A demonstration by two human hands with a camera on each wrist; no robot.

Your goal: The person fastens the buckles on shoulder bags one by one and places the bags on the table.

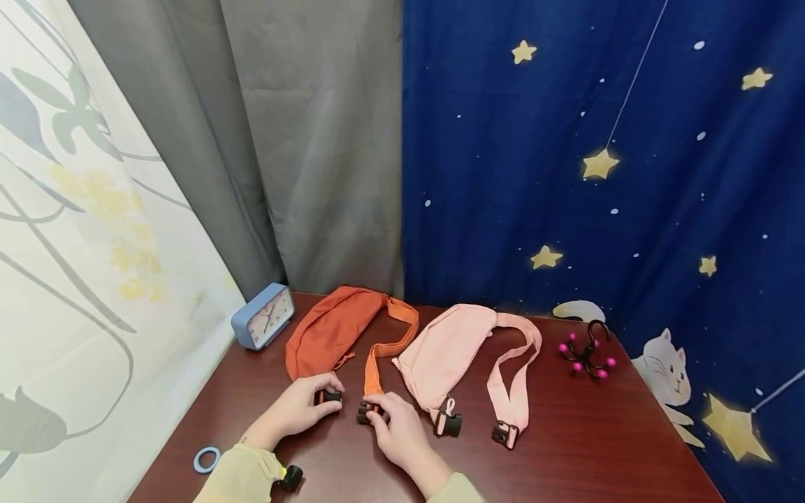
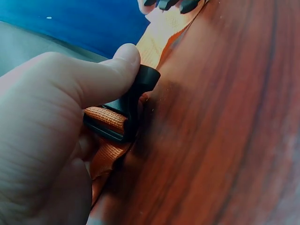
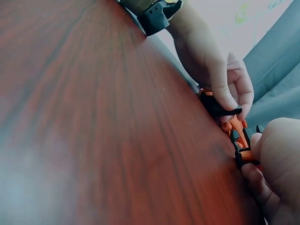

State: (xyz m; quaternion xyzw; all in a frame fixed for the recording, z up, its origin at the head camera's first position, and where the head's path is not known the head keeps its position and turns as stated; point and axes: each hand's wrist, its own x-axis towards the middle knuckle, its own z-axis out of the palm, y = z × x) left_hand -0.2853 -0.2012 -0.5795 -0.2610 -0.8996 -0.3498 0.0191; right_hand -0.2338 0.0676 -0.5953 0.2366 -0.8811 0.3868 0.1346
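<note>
An orange-red waist bag (image 1: 336, 328) lies at the back of the table, its orange strap (image 1: 377, 356) curving round toward me. My left hand (image 1: 302, 409) pinches the black socket half of its buckle (image 2: 136, 93) between thumb and fingers, with orange webbing threaded through the bar. The pronged half of the buckle (image 1: 363, 412), at the strap's end, is held by my right hand (image 1: 399, 426). The two halves face each other a short gap apart, close over the tabletop. In the right wrist view both the left hand (image 3: 215, 75) and the prongs (image 3: 235, 136) show.
A pink waist bag (image 1: 446, 349) with its buckle unfastened lies right of the orange one. A blue clock (image 1: 264, 316) stands at the back left, a blue ring (image 1: 206, 460) lies at the front left, and a black hook rack with pink tips (image 1: 586, 356) sits at the right.
</note>
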